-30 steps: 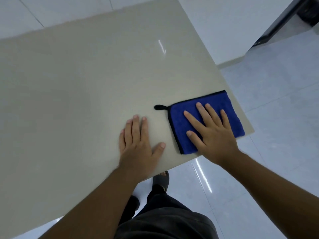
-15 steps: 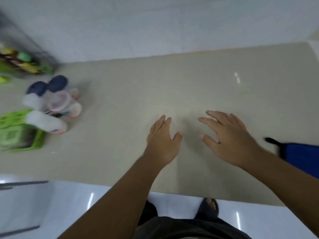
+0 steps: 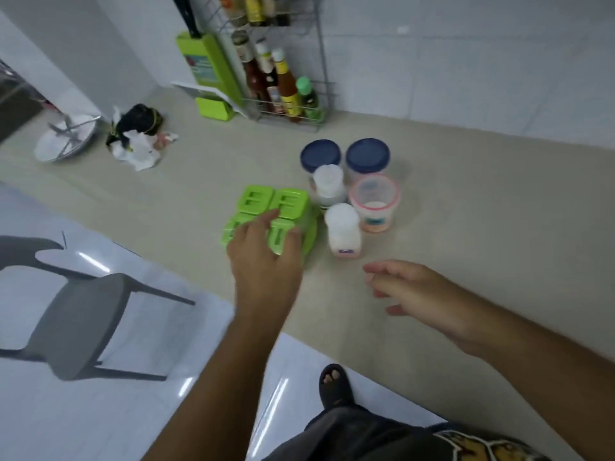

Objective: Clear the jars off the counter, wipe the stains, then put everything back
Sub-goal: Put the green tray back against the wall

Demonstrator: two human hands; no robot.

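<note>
- One beige counter (image 3: 466,201) runs along a tiled wall and holds everything below.
- One grey chair (image 3: 80,324) stands on the floor to the left.
- One wire rack (image 3: 293,108) at the wall; its lower shelf holds about five sauce bottles, labels too blurred to read.
- One green box (image 3: 273,201) with four lids sits mid-counter, just left of the jars.
- The left hand (image 3: 266,261) grips the green box, fingers and thumb bent over the near lids.
- The right hand (image 3: 429,294) hovers over the front of the counter, fingers loosely curled, holding nothing.
- Five jars cluster together: two blue-lidded jars (image 3: 367,157) at the back, one clear-capped jar (image 3: 327,186), one pink-rimmed tub (image 3: 374,204) and one white bottle (image 3: 342,227) nearest, its purple print unreadable.
</note>
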